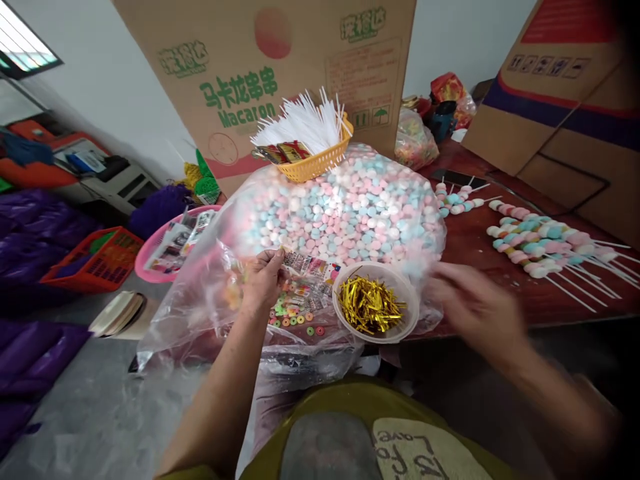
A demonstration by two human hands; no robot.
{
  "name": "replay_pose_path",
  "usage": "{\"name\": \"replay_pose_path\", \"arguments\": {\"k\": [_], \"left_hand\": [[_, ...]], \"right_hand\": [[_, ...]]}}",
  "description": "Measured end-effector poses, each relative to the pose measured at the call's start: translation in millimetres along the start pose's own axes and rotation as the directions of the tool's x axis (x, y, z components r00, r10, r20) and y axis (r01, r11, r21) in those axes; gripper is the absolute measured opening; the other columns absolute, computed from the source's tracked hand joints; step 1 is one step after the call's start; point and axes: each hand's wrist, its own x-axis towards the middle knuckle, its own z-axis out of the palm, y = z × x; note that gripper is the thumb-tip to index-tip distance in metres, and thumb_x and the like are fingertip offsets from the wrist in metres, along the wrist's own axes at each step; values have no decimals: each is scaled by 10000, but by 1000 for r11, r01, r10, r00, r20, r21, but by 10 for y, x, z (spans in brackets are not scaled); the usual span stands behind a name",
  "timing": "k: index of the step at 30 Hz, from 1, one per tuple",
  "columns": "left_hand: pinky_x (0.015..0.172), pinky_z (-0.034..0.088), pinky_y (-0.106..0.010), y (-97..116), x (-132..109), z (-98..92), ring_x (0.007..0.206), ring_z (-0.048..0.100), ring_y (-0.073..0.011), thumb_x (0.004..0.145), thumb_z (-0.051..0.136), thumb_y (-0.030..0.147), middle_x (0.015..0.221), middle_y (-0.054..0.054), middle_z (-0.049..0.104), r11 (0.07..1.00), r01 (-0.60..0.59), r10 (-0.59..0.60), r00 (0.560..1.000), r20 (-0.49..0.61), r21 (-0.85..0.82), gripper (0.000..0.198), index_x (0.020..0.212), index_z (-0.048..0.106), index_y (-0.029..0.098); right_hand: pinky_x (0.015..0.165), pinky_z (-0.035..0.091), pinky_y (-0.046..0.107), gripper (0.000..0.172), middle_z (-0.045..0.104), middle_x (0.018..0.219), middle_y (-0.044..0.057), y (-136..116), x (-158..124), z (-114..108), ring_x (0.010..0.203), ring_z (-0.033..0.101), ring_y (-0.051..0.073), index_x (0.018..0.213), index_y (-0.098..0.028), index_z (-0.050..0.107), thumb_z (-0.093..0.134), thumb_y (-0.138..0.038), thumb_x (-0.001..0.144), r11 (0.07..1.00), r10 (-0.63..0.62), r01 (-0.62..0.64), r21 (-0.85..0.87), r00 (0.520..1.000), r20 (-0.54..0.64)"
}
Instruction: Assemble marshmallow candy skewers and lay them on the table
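Observation:
My left hand [262,280] is closed, pinching the end of a clear printed plastic packet [316,268] between thumb and fingers. Small colourful ring candies [293,321] lie just below the packet. To its right stands a round translucent bowl [412,293] filled with gold twist ties [370,307]. Right of the bowl, my right hand [475,307] is smeared by motion, so its fingers and anything in them cannot be made out. Behind both hands spreads a big clear bag of pink, white and blue marshmallows [345,217].
A yellow basket [316,167] of white sticks [313,123] rests on the marshmallow bag, before a tall carton [300,60]. Marshmallow skewers [550,240] lie on the dark red table [465,267] at right. A pink basin [145,257] and an orange crate [107,263] stand left.

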Motion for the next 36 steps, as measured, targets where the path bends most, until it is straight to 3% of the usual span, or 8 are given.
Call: {"name": "replay_pose_path", "arguments": {"k": [5,9,12,17,22,27,32,36], "left_hand": [[387,356,-193,-179,-14,-7,347,437,-80,705,591,603,436,79,432,998,-10,4,996,-93,-66,433,687,436,199],[529,460,-253,-323,-30,-4,570,592,-154,712,655,502,635,-16,595,999,-35,37,987,-154,19,358,799,536,176],[864,456,-372,-291,-66,74,1083,550,-279,699,715,351,1157,-136,602,948,-180,219,967,-128,261,433,1071,575,180],[997,294,-530,-182,108,446,1185,447,-353,777,646,300,1239,-143,561,464,-504,274,864,423,728,335,1094,620,194],[922,358,-421,-167,370,615,955,560,-244,836,557,249,879,-81,662,489,-552,215,827,520,675,147,756,660,181],[776,443,-305,-62,556,555,791,581,-172,876,500,304,790,-40,653,566,-600,202,765,611,564,241,715,635,186],[747,467,-284,154,563,514,820,607,-167,879,497,325,909,-57,672,606,-645,222,699,679,465,207,858,650,187],[744,462,-326,315,238,587,877,590,-215,724,697,368,1007,-92,652,703,-560,254,773,582,438,388,1054,611,184]], "right_hand": [[810,511,393,453,549,1267,142,-461,924,1188,1072,566,264,1238,-202,534,593,-372,823,999,-24,42,-19,832,554],[698,520,334,219,640,963,80,-362,1196,1521,795,610,166,995,-146,624,533,-318,895,978,112,23,-205,776,620],[788,513,354,248,616,1027,49,-218,1235,1471,878,597,152,1030,-154,599,523,-358,913,946,131,103,-307,746,653],[938,389,449,170,648,978,99,-170,1278,1343,1075,527,256,758,-158,666,557,-231,866,906,88,248,-343,683,726],[930,366,492,172,606,1159,107,-83,1366,1119,1145,480,334,936,-216,696,576,-269,824,920,86,203,-334,727,681],[928,404,388,587,465,1350,123,-49,1454,923,1208,439,270,1337,-212,439,602,-371,796,992,27,42,-118,850,526],[555,404,255,210,574,680,11,-101,1366,962,625,524,141,830,-161,603,537,-357,797,976,72,-164,143,863,499],[496,302,233,283,424,567,-38,-157,1118,864,546,394,104,653,-189,482,501,-416,822,962,66,-174,212,896,438]]}}
